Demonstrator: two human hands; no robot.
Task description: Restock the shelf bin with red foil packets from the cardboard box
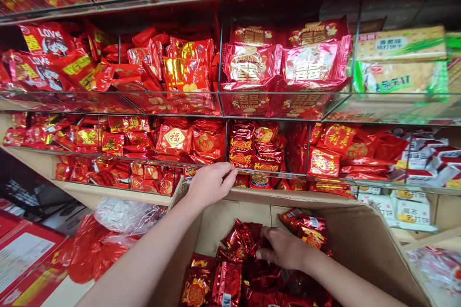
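My right hand (284,248) reaches into an open cardboard carton (363,242), fingers closed on a shiny red foil snack packet (240,240). How many packets it grips is hard to make out. More red packets with gold print (196,288) lie around and below it. My left hand (213,182) is at the carton's far rim, against the clear front panel (291,172) of the lower shelf. Its fingers are curled, and what they grip is hidden. Just behind it stand stacks of similar red packets (242,146) in a shelf compartment.
Clear dividers split the shelves. Above are pink-red packets (252,63) and green-and-white cracker packs (401,76); white-and-red packs (419,160) fill the lower right. Red and clear plastic bags (95,249) lie left of the carton, beside a red box (27,254).
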